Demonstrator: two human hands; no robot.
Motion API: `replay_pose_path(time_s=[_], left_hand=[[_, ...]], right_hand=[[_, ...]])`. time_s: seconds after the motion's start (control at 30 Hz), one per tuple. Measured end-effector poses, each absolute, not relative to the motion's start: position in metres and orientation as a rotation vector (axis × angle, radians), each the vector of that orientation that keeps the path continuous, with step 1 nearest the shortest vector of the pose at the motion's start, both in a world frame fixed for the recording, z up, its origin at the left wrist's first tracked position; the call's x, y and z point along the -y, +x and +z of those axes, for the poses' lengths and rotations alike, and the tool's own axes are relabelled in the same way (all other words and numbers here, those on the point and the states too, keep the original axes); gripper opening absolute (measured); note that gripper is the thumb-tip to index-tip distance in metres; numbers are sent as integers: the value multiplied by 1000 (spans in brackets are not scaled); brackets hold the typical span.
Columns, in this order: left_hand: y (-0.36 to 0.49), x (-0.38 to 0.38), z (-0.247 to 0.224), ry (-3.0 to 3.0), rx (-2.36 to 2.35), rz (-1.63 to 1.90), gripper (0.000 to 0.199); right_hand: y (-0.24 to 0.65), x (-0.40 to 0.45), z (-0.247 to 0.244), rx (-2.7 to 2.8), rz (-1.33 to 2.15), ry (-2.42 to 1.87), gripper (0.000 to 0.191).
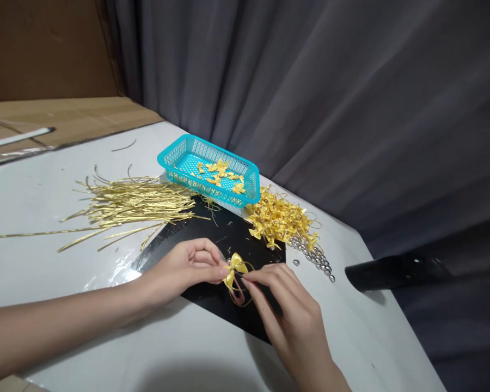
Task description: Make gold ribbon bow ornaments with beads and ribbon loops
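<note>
My left hand (196, 267) pinches a yellow ribbon bow (237, 263) between thumb and fingertips, above a black mat (216, 305). A thin gold cord (245, 305) loops out from the bow. To the right of it, my right hand (286, 305) is closed in a pinch on the cord's end. Below the bow a small pinkish loop (238, 296) shows on the mat; whether it is joined to the bow I cannot tell. My left fingers partly hide the bow's back.
A turquoise basket (168, 160) with several yellow bows stands behind the mat. Gold cords (139, 202) lie in a bundle at left. At right are a heap of corded bows (280, 215), silver beads (316, 258) and a black cylindrical object (375, 275). A grey curtain (310, 98) hangs behind.
</note>
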State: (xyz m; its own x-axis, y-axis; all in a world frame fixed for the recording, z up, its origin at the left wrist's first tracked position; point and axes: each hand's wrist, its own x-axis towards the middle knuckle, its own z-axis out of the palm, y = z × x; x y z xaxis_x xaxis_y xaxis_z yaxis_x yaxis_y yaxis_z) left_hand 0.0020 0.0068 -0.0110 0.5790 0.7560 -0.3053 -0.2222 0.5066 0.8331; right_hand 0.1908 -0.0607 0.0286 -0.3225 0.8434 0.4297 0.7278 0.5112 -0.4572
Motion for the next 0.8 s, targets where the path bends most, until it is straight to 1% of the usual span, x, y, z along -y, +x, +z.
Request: replay_pose_path(time_s=[0.13, 0.3, 0.63, 0.8], left_hand=[[2, -6, -12, 823, -710, 688, 31], [2, -5, -15, 804, -692, 676, 36], [2, -5, -15, 824, -691, 676, 36], [3, -5, -12, 813, -723, 672, 40]], right_hand=[[189, 61, 30, 2181, 163, -1309, 14], [187, 63, 29, 2216, 190, -1360, 15], [185, 63, 29, 2213, 227, -1382, 16], [186, 63, 29, 2232, 212, -1371, 17]])
